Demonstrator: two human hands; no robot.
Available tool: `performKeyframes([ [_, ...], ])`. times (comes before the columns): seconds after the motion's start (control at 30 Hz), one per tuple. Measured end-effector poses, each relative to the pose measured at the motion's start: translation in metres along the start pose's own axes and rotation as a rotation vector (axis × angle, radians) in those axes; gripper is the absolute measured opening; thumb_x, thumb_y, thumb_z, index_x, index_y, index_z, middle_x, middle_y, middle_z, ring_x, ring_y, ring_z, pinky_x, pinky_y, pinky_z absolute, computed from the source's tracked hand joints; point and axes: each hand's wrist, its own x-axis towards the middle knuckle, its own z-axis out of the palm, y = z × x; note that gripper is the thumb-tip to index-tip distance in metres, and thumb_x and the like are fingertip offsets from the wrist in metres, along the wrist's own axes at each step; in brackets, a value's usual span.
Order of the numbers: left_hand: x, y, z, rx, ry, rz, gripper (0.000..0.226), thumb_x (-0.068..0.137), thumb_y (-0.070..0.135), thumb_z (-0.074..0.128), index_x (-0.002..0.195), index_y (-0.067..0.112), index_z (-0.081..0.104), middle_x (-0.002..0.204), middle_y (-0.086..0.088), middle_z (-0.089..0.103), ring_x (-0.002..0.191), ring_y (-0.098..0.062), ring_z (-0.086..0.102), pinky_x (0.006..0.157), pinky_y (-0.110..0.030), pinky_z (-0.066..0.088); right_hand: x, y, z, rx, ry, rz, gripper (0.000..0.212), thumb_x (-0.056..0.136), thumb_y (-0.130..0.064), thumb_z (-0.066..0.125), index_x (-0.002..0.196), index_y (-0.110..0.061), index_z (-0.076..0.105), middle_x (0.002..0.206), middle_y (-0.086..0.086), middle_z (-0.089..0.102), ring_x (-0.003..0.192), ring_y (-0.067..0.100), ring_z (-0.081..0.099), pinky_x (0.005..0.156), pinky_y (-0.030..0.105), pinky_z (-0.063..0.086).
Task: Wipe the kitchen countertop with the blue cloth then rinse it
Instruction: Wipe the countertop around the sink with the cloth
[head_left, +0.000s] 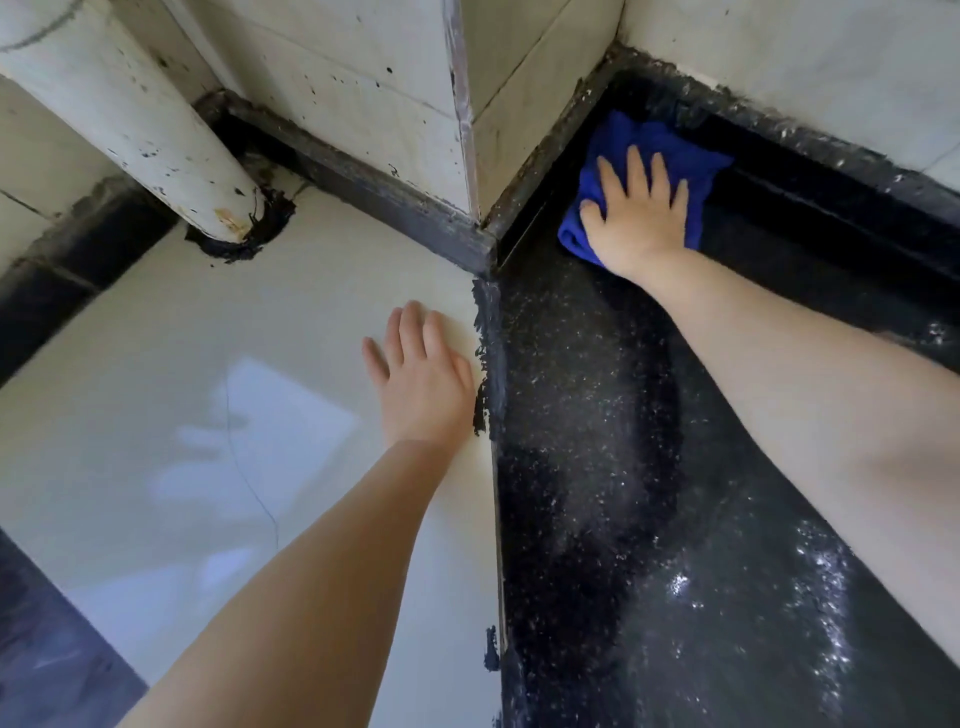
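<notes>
The blue cloth (649, 150) lies bunched on the black speckled countertop (597, 467), deep in its far corner against the wall. My right hand (636, 218) presses flat on top of the cloth, fingers spread, thumb curled round its left edge. My left hand (423, 379) rests flat and empty on the cream-coloured surface (208, 364) just left of the black counter's edge. A wet streak shines on the black counter along my right forearm.
A white pipe (130, 119) comes down at the upper left into a dark sealed hole. Pale tiled walls (363, 78) form a protruding corner between the two surfaces. A raised black ledge (831, 171) runs along the right wall.
</notes>
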Motion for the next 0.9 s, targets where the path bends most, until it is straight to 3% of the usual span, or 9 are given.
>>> performKeyframes([
  [0.13, 0.000, 0.000, -0.001, -0.016, -0.006, 0.003, 0.046, 0.093, 0.017, 0.031, 0.137, 0.005, 0.032, 0.152, -0.012, 0.021, 0.142, -0.026, 0.010, 0.115, -0.050, 0.000, -0.148, -0.004, 0.026, -0.072, 0.023, -0.367, 0.058, 0.093, -0.046, 0.023, 0.147, -0.024, 0.027, 0.156, 0.007, 0.020, 0.144, 0.030, 0.015, 0.114, 0.052, 0.010],
  [0.23, 0.002, -0.001, 0.001, -0.047, 0.016, -0.002, 0.043, 0.092, 0.017, 0.033, 0.133, 0.004, 0.036, 0.151, -0.014, 0.023, 0.141, -0.027, 0.012, 0.114, -0.051, 0.002, -0.262, 0.015, 0.036, -0.141, -0.112, -0.705, 0.057, 0.091, -0.045, 0.032, 0.145, -0.025, 0.030, 0.155, 0.004, 0.023, 0.143, 0.029, 0.017, 0.112, 0.051, 0.012],
  [0.3, 0.003, -0.002, 0.002, -0.063, 0.021, 0.002, 0.043, 0.092, 0.018, 0.032, 0.133, 0.004, 0.036, 0.150, -0.014, 0.024, 0.142, -0.027, 0.012, 0.114, -0.051, 0.001, -0.268, 0.045, 0.028, -0.168, -0.191, -0.906, 0.057, 0.088, -0.044, 0.039, 0.142, -0.027, 0.034, 0.155, 0.001, 0.021, 0.143, 0.026, 0.016, 0.113, 0.048, 0.011],
  [0.37, 0.003, -0.001, 0.001, -0.120, 0.040, 0.017, 0.043, 0.092, 0.021, 0.033, 0.132, 0.006, 0.039, 0.149, -0.013, 0.026, 0.141, -0.026, 0.013, 0.115, -0.050, 0.000, -0.224, 0.064, 0.021, -0.187, -0.126, -0.865, 0.055, 0.083, -0.040, 0.042, 0.136, -0.023, 0.039, 0.154, 0.004, 0.023, 0.143, 0.028, 0.017, 0.113, 0.047, 0.012],
  [0.5, -0.013, -0.009, -0.013, -0.513, 0.147, 0.028, 0.047, 0.086, 0.026, 0.035, 0.130, 0.012, 0.044, 0.142, -0.007, 0.039, 0.135, -0.022, 0.029, 0.115, -0.045, 0.015, -0.120, 0.058, 0.006, 0.057, 0.046, -0.050, 0.052, 0.089, -0.035, 0.049, 0.135, -0.013, 0.038, 0.157, 0.012, 0.012, 0.144, 0.035, 0.009, 0.114, 0.055, 0.010],
  [0.57, -0.037, -0.016, -0.016, -0.539, 0.114, 0.120, 0.046, 0.086, 0.023, 0.034, 0.128, 0.010, 0.047, 0.139, -0.007, 0.044, 0.132, -0.021, 0.034, 0.115, -0.045, 0.018, -0.118, 0.039, 0.009, 0.080, 0.028, 0.083, 0.065, 0.090, -0.054, 0.039, 0.144, -0.021, 0.024, 0.159, 0.005, 0.006, 0.145, 0.032, 0.001, 0.116, 0.052, 0.002],
  [0.67, -0.096, -0.019, -0.017, -0.523, 0.032, 0.188, 0.046, 0.086, 0.019, 0.033, 0.128, 0.008, 0.047, 0.134, -0.007, 0.049, 0.128, -0.021, 0.040, 0.116, -0.044, 0.013, -0.191, 0.002, 0.031, -0.036, -0.003, -0.051, 0.067, 0.094, -0.057, 0.025, 0.150, -0.024, 0.009, 0.159, 0.003, 0.003, 0.145, 0.031, -0.002, 0.115, 0.052, 0.001],
  [0.77, -0.158, -0.020, -0.016, -0.666, 0.019, 0.087, 0.047, 0.089, 0.021, 0.033, 0.131, 0.003, 0.045, 0.133, -0.011, 0.050, 0.125, -0.023, 0.041, 0.112, -0.043, 0.023, -0.331, -0.020, 0.062, -0.122, 0.011, -0.275, 0.060, 0.095, -0.048, 0.024, 0.148, -0.020, 0.023, 0.157, 0.007, 0.016, 0.144, 0.033, 0.011, 0.115, 0.053, 0.007],
  [0.9, -0.203, -0.036, -0.001, -0.342, -0.029, 0.231, 0.058, 0.088, 0.034, 0.022, 0.134, 0.008, 0.046, 0.144, -0.009, 0.042, 0.138, -0.023, 0.029, 0.116, -0.037, 0.006, -0.425, 0.015, 0.067, -0.179, -0.112, -0.622, 0.052, 0.098, -0.045, 0.020, 0.145, -0.025, 0.025, 0.154, 0.001, 0.023, 0.142, 0.026, 0.017, 0.112, 0.047, 0.015],
])
